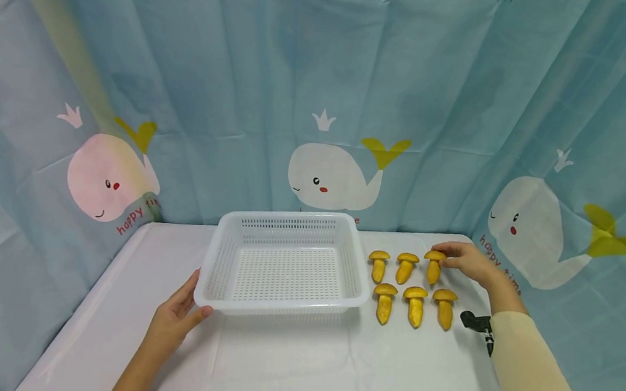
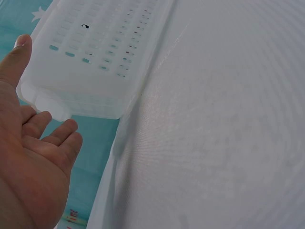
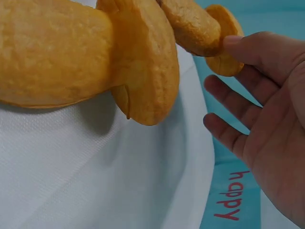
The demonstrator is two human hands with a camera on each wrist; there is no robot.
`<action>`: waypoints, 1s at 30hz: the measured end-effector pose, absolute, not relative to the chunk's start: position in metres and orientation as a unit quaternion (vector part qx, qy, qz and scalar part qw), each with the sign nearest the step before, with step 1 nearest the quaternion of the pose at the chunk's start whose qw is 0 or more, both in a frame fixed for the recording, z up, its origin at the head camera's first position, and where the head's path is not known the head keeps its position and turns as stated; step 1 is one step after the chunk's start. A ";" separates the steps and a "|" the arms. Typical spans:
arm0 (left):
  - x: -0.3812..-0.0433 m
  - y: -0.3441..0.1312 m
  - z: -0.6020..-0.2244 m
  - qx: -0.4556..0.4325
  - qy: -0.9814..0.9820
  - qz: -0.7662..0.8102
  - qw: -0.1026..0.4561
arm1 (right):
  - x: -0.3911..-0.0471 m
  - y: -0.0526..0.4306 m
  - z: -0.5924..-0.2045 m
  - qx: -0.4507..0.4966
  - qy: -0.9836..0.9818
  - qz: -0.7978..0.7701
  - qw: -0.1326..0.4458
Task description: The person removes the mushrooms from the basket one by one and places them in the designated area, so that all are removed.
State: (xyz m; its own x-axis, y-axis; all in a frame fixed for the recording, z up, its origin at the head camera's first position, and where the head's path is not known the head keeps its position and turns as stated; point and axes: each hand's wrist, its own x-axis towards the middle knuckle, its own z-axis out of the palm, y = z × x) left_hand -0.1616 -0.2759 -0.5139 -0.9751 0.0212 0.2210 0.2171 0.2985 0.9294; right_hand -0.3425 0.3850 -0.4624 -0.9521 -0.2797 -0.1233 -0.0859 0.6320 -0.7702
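Observation:
A white plastic basket (image 1: 283, 308) with slotted walls stands on the white-covered table, its inside bare. My left hand (image 1: 172, 317) holds its near left corner, thumb at the front rim and fingers along the left side. In the left wrist view, that hand (image 2: 38, 148) bends round the basket corner (image 2: 86, 95). To the basket's right, several yellow mushrooms lie in two rows, caps pointing away. My right hand (image 1: 466, 262) pinches the cap of the far right mushroom (image 1: 433, 271) between thumb and fingers. The right wrist view shows this mushroom (image 3: 198, 31) behind a nearer mushroom (image 3: 147, 62).
A black object (image 1: 477, 323) with white marks lies beside the right sleeve (image 1: 532, 370), partly covered by it. A blue curtain (image 1: 245, 78) with whale prints hangs behind and along both sides of the table (image 1: 286, 373).

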 end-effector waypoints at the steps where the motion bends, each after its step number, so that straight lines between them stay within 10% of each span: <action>1: -0.161 -0.276 -0.514 -0.074 -0.802 -0.587 0.082 | -0.343 0.386 -0.463 -0.106 0.896 -0.414 0.119; 30: -0.160 -0.278 -0.514 -0.084 -0.794 -0.597 0.077 | -0.351 0.389 -0.482 -0.079 0.888 -0.422 0.162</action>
State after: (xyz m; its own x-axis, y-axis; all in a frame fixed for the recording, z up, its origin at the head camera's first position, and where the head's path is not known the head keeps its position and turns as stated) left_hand -0.1598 -0.2776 -0.5137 -0.9739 0.0415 0.2231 0.2259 0.2725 0.9353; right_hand -0.3507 0.3890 -0.4819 -0.9348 -0.2777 -0.2213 -0.0040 0.6313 -0.7755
